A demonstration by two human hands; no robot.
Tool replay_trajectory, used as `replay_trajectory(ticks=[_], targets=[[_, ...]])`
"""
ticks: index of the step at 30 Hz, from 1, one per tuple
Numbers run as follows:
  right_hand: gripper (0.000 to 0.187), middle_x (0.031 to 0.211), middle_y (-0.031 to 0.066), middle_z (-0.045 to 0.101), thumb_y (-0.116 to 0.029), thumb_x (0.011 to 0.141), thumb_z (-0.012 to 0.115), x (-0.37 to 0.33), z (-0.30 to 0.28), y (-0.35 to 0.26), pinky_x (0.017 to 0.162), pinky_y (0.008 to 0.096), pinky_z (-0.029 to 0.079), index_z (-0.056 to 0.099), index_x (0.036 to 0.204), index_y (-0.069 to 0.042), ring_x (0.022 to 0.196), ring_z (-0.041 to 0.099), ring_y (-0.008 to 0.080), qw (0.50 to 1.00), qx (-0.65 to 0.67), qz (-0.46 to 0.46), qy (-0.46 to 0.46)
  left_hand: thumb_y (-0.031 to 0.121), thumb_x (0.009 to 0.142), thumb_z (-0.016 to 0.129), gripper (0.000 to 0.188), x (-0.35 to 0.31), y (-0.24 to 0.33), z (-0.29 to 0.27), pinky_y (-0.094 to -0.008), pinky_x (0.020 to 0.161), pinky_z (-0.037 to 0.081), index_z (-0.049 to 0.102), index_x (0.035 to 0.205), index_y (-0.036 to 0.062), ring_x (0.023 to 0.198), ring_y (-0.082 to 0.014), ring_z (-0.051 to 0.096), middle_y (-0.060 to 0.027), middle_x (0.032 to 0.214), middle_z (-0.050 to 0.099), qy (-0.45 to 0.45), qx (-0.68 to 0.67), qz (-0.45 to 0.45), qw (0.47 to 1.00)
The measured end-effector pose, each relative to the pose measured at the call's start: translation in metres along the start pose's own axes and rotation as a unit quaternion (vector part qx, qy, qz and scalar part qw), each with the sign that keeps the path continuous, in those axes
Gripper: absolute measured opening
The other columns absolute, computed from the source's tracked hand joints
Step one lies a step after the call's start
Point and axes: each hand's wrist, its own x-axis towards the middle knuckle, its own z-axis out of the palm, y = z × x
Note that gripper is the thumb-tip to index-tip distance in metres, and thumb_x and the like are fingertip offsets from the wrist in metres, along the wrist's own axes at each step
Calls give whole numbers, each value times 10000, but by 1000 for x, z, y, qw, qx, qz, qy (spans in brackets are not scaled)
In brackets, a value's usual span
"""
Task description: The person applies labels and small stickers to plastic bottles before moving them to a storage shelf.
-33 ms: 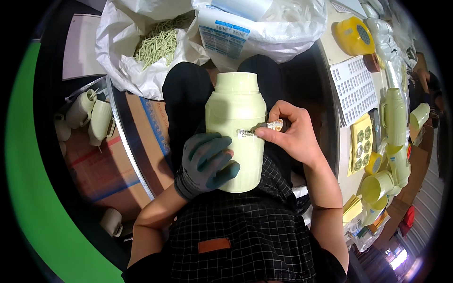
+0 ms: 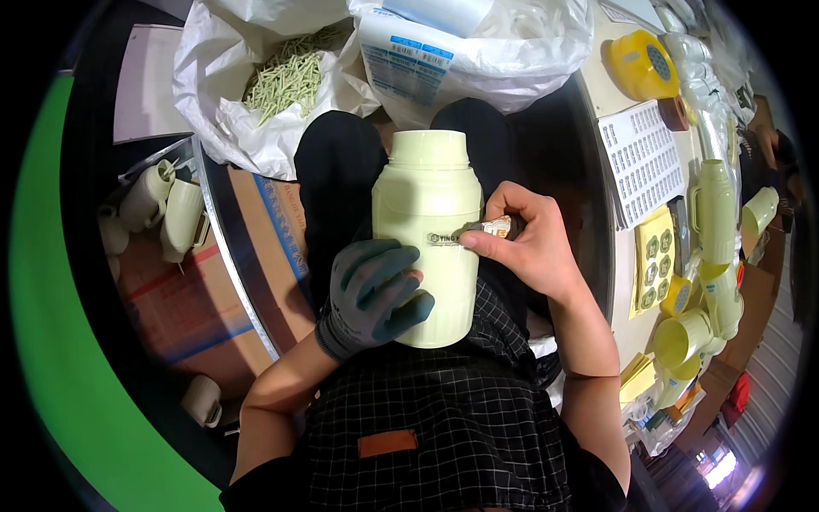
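A pale green vacuum flask body [image 2: 431, 282] with a short round neck sits upright in the picture, against my lap between my knees. My left hand [image 2: 375, 290], in a grey-green glove, is wrapped round its lower left side. Bare, my right hand [image 2: 533, 243] is at the flask's right side, pinching a small crumpled piece [image 2: 496, 227] with white and orange-brown print. The right thumb tip lies by the right end of a small dark printed label [image 2: 444, 240] on the flask and covers part of it. What the small piece is, I cannot make out.
White sacks hold pale green sticks [image 2: 286, 85] and clear rings [image 2: 533, 24]. On the right bench [image 2: 616, 81] lie label sheets [image 2: 641, 162], a yellow sticker sheet [image 2: 654, 260], a yellow round container [image 2: 641, 66] and green flask parts [image 2: 715, 213]. Cartons and pale jugs [image 2: 182, 224] are at left.
My right thumb has shifted very slightly on the label. Otherwise the flask and both hands stay in place.
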Motion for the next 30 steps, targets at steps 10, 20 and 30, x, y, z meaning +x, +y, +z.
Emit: replay_trajectory(ticks=[10, 20, 30], targets=[[453, 635, 39, 605, -295, 762, 949, -6, 5, -13, 569, 273, 459, 561, 752, -62, 576, 570, 106, 998, -52, 8, 17, 224, 806, 831, 401, -7, -6, 5, -499, 889, 541, 603, 1112, 101, 1043, -363, 662, -152, 1228, 667, 27, -16, 0, 999], [462, 588, 32, 584, -333, 765, 941, 1, 9, -25, 537, 286, 444, 553, 750, -83, 524, 569, 131, 992, -122, 3, 30, 231, 734, 862, 490, -20, -23, 5, -513, 917, 548, 616, 1138, 101, 1080, -369, 668, -135, 1243, 684, 36, -34, -33, 998], [450, 623, 11, 565, -303, 774, 943, 14, 8, -17, 560, 263, 428, 559, 761, -69, 575, 524, 72, 997, -71, 27, 6, 270, 798, 821, 474, -6, -9, 3, -465, 854, 545, 639, 1198, 89, 1043, -330, 659, -161, 1263, 663, 46, 5, -28, 999]])
